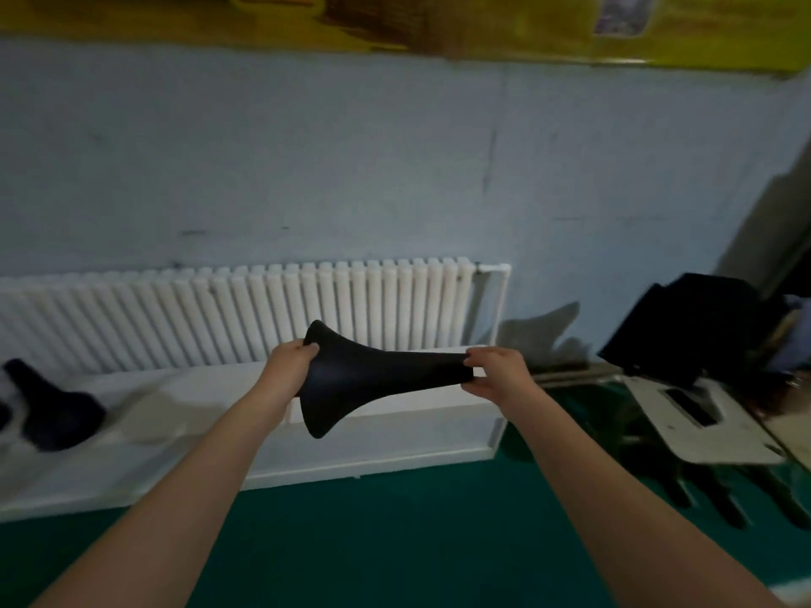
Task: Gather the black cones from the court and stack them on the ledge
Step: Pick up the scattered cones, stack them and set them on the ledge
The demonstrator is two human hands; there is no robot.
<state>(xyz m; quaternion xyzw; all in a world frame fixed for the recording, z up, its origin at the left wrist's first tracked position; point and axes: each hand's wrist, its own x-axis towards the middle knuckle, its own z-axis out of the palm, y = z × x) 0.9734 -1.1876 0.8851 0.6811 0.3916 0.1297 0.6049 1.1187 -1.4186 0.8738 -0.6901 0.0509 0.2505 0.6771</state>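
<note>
The left hand (287, 366) grips the black cone (377, 383) at its base, the right hand (498, 373) pinches the tip. On the ledge (210, 386), far left, lies a second cone (55, 416).

Looks like an indoor sports hall tbh. There's a green court floor (395, 533), a long white radiator (219, 309) on a pale blue wall (307, 168) and a yellow banner (439, 24) up top. Plus a black training cone (373, 379) by the white ledge (210, 388).

bare left hand (290, 367), bare right hand (500, 376), both forearms (188, 471) uncovered
</note>
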